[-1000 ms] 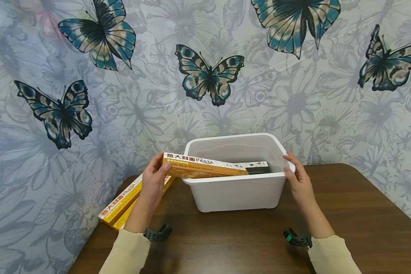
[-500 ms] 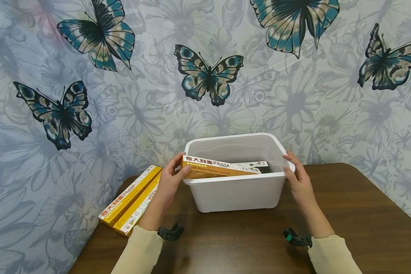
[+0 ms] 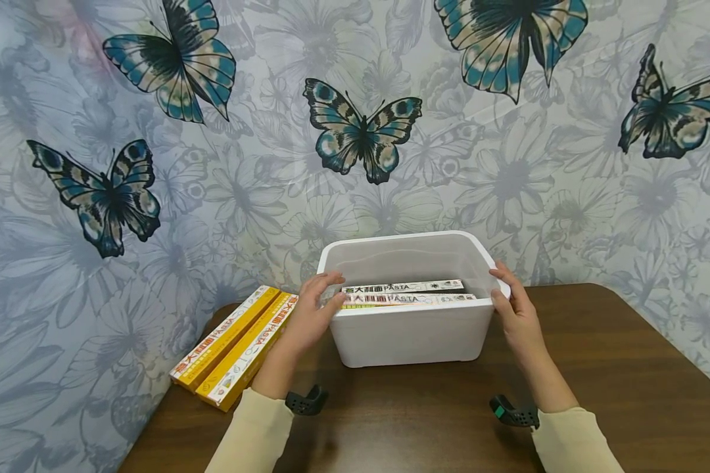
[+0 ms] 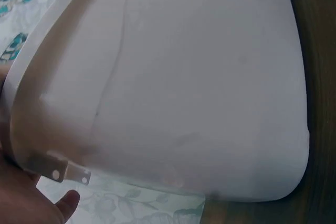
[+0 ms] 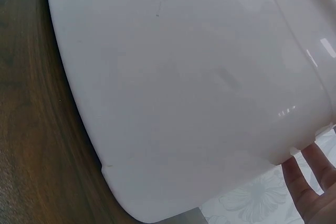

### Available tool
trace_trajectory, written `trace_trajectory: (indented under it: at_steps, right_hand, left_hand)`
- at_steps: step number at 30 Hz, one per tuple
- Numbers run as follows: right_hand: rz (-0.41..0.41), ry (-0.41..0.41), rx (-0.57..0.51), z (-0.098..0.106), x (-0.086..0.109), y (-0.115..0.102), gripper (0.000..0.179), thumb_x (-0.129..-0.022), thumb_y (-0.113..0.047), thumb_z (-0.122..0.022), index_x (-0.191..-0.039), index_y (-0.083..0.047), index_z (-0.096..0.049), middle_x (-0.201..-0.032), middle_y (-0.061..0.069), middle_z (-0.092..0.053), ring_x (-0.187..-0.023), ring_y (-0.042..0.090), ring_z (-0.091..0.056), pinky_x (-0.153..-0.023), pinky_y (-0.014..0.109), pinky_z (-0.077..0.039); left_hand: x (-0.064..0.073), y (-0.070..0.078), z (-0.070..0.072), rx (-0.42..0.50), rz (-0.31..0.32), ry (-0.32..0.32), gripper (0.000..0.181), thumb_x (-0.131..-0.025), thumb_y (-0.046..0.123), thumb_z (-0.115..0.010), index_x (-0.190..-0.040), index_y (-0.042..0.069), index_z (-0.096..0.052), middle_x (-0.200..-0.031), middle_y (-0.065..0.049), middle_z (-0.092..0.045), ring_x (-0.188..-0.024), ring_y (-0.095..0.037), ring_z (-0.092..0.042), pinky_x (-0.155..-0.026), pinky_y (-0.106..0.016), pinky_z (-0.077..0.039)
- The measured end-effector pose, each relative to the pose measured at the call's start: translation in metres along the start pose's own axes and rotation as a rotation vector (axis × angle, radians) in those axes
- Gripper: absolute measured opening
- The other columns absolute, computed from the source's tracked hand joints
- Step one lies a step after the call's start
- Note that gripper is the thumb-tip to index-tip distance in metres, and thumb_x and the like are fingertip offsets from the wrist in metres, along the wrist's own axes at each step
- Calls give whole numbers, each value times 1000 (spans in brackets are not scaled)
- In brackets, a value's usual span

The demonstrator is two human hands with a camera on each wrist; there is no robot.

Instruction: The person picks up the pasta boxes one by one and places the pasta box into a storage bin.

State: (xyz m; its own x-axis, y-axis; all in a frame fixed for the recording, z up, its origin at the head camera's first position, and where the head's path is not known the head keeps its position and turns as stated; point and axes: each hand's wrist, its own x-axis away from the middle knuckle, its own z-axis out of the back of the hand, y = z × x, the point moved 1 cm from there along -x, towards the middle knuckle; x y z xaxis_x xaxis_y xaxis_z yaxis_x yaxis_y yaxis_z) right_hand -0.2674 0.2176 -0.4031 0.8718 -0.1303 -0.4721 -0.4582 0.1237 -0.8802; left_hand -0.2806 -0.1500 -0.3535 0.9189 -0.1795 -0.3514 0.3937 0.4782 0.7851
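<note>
A white plastic bin (image 3: 411, 338) stands on the brown table. Inside lie two pasta boxes side by side, a dark one (image 3: 402, 288) behind and a yellow one (image 3: 414, 299) in front, mostly hidden by the front wall. My left hand (image 3: 313, 312) is at the bin's left rim with relaxed, spread fingers and holds no box. In the left wrist view its thumb (image 4: 67, 205) stands off the bin wall. My right hand (image 3: 513, 309) grips the right rim between thumb and fingers; fingertips (image 5: 296, 179) show under the rim in the right wrist view.
Two yellow pasta boxes, one left (image 3: 225, 338) and one right (image 3: 248, 351), lie side by side on the table (image 3: 402, 420), left of the bin. A butterfly-patterned wall covering (image 3: 242, 157) rises right behind the bin.
My left hand moved right with the yellow pasta box, lowered it into the bin in front of the dark one and let go. My right hand stayed on the rim.
</note>
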Motion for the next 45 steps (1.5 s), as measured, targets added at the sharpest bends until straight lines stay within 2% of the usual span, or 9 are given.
trace_trajectory:
  at_steps: [5,12,17,22,29,33,37,41,45]
  right_hand:
    - [10,1,5,0,0,0,42,-104,-13,-46,-145,-4,-45,-165,9,-27,-148,9,-30,-95,5,-39]
    - [7,1,16,0,1,-1,42,-104,-14,-46,-145,-3,-44,-166,8,-27,-146,6,-31,-94,6,-40]
    - [4,-2,-4,-1,2,0,42,-104,-14,-46,-145,-4,-44,-165,9,-26,-145,5,-31,-93,6,-41]
    - [4,-6,-14,-1,2,2,42,-104,-14,-46,-145,-4,-44,-165,9,-26,-146,6,-31,-92,7,-42]
    - [7,-3,-9,0,1,1,42,-104,-14,-46,-145,-4,-45,-165,8,-28,-145,6,-31,-93,7,-41]
    - [6,2,-10,0,0,0,42,-104,-14,-46,-144,-4,-45,-165,9,-28,-145,6,-31,-93,7,-41]
    - [0,0,-18,0,1,0,42,-104,-14,-46,-145,-4,-45,-165,7,-27,-147,8,-30,-94,7,-41]
    - [-3,1,-20,0,1,1,42,-104,-14,-46,-145,-5,-45,-165,5,-28,-147,9,-29,-94,7,-41]
    - [1,-4,-23,0,0,2,42,-104,-13,-46,-145,-4,-44,-166,6,-27,-147,9,-29,-94,7,-41]
  left_hand:
    - [2,-2,0,16,2,4,48,-96,30,-64,-142,17,-54,-144,-4,-52,-147,-23,-31,-122,-54,-25]
    - [4,-8,-2,43,-54,28,48,-97,27,-63,-142,14,-53,-145,-6,-52,-146,-24,-34,-122,-54,-25]
    - [7,-11,-5,68,-60,49,49,-98,26,-62,-144,15,-51,-150,-7,-48,-151,-24,-26,-123,-56,-21]
    - [14,-15,-9,67,-61,96,51,-98,25,-60,-147,17,-48,-160,-13,-36,-155,-28,-18,-122,-61,-19]
    - [31,-20,-16,62,-72,174,59,-97,24,-63,-152,19,-42,-163,0,-32,-155,-24,-19,-124,-56,-16]
    - [41,-24,-17,68,-59,189,68,-95,28,-67,-155,21,-35,-166,4,-25,-155,-23,-19,-123,-57,-19]
    - [54,-30,-15,96,-9,204,75,-94,29,-69,-157,24,-29,-166,4,-25,-155,-22,-21,-123,-56,-22]
    - [65,-37,-9,79,40,228,75,-93,25,-69,-157,26,-29,-165,-2,-28,-153,-24,-25,-122,-55,-23]
    - [74,-42,2,61,80,262,74,-94,22,-69,-157,26,-30,-164,-2,-30,-153,-25,-26,-122,-57,-23]
